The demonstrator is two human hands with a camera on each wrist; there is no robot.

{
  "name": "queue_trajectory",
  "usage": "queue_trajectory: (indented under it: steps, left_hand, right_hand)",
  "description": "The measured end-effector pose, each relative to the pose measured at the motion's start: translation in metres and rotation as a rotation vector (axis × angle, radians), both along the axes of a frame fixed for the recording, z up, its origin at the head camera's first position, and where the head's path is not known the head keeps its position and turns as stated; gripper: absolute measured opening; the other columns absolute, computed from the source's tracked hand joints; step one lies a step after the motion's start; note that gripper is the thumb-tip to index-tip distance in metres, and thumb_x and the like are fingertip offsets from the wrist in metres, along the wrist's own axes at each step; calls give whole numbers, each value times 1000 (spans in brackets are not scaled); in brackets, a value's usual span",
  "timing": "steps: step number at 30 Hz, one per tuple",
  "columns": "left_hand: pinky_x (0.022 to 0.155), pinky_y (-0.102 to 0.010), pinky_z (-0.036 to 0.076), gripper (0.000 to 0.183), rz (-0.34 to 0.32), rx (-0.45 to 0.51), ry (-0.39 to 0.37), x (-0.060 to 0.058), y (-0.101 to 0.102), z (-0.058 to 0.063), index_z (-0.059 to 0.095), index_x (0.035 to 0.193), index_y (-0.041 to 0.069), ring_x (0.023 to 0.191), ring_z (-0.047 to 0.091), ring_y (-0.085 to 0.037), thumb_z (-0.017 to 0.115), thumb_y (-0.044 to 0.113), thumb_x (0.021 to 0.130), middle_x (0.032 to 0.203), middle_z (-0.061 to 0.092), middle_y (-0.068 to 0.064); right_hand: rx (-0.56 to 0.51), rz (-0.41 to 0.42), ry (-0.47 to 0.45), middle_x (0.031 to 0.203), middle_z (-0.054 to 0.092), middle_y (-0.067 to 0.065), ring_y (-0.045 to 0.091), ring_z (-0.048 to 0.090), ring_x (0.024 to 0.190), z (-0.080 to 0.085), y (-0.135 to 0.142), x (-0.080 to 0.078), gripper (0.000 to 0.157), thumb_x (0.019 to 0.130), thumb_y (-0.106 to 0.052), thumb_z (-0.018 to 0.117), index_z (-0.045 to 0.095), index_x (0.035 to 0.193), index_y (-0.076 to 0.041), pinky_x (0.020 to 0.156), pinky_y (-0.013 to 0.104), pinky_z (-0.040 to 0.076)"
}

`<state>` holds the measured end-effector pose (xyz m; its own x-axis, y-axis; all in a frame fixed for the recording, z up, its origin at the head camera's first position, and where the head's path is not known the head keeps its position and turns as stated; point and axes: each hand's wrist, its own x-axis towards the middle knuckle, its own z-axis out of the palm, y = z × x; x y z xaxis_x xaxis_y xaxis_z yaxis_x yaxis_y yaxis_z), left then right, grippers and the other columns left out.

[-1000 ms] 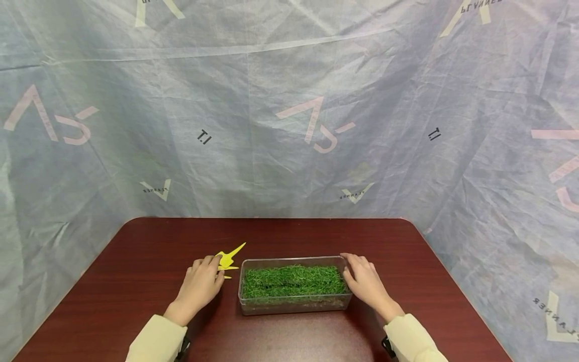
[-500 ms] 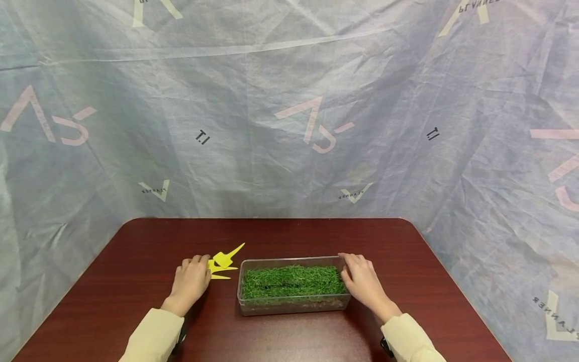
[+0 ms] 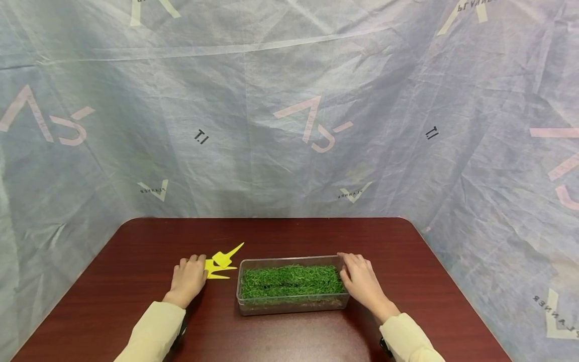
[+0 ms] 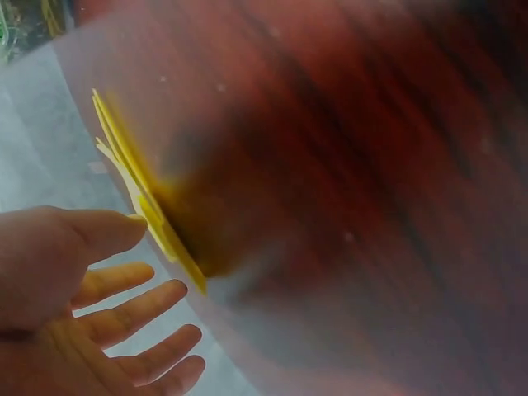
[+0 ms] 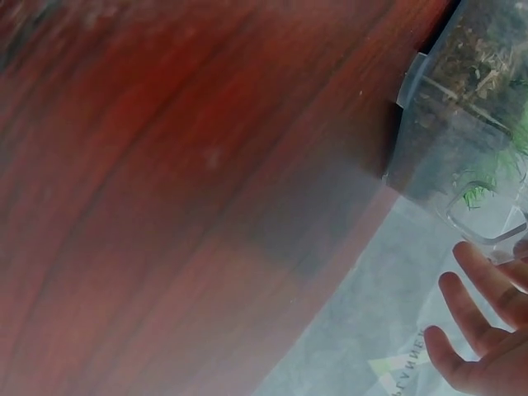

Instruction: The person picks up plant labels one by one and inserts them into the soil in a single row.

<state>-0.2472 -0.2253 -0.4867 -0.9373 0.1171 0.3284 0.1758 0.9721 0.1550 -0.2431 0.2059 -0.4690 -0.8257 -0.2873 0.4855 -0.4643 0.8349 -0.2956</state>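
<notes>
1. The left hand's (image 3: 187, 277) fingers are reaching out loose and parted, gripping nothing that shows; the thumb is coming right up to the yellow tags (image 3: 221, 259), and whether it's touching I can't tell.
2. Here's the change: that hand is sliding left, off the tags, and more yellow is showing by the moment! The tags are barely shifting, so they're looking laid out rather than carried, and their pointed ends are now easier to pick out.
3. They're lying in an overlapping fan, just left of the clear box (image 3: 294, 305), their points aiming right; I'm spotting no writing on them.
4. Over on the right, the right hand (image 3: 362, 281) is staying at the box's far right corner, seemingly steadying it; whether its fingers are pinching the rim, I can't tell.
5. Inside the box, green grass (image 3: 294, 279) is filling most of the length, no tag showing there.
6. Beyond the worktop (image 3: 271, 342), the grey backdrop (image 3: 253, 193) is carrying flipped lettering: "PLANNER" (image 3: 153, 191) is repeating, something like "T.I" (image 3: 201, 136) is appearing twice, and big pink marks (image 3: 312, 119) are defying a sure reading.
</notes>
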Motion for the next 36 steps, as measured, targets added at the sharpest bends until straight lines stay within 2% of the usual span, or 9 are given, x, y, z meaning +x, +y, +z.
queue_trajectory:
  steps: [4,9,23,29,36]
  left_hand:
    - [71,-59,47,40,14,4,-45,-1,-2,-1,59,116,-11,89,55,-50,74,8,84,101,61,-27]
    - [72,-59,47,41,14,9,-61,0,-2,0,60,116,-10,90,55,-50,75,11,85,102,61,-27]
    - [72,-60,46,44,-6,53,9,-1,-2,-2,61,114,-12,92,55,-51,79,8,80,102,61,-28]
    - [76,-62,44,52,16,105,-57,-4,0,0,56,122,-13,96,52,-53,79,6,80,108,58,-30]
    - [77,-60,42,56,34,163,-94,-6,1,3,53,124,-14,96,50,-51,80,5,79,109,55,-32]
  right_hand:
    - [-5,-3,-12,86,58,2,30,57,94,0,-1,1,35,87,1,62,61,122,2,87,55,41]
    - [-4,-5,-17,87,58,3,30,57,95,0,-2,1,35,88,1,61,61,122,2,86,55,41]
    - [-7,-4,-23,84,54,-1,28,55,92,0,-1,2,35,88,2,60,60,123,3,85,54,41]
    - [-10,-5,-13,87,58,4,31,56,95,0,-1,2,36,87,1,60,61,123,3,85,54,41]
    - [-10,2,-9,92,61,6,33,56,98,0,-1,2,34,88,1,59,61,122,3,86,56,40]
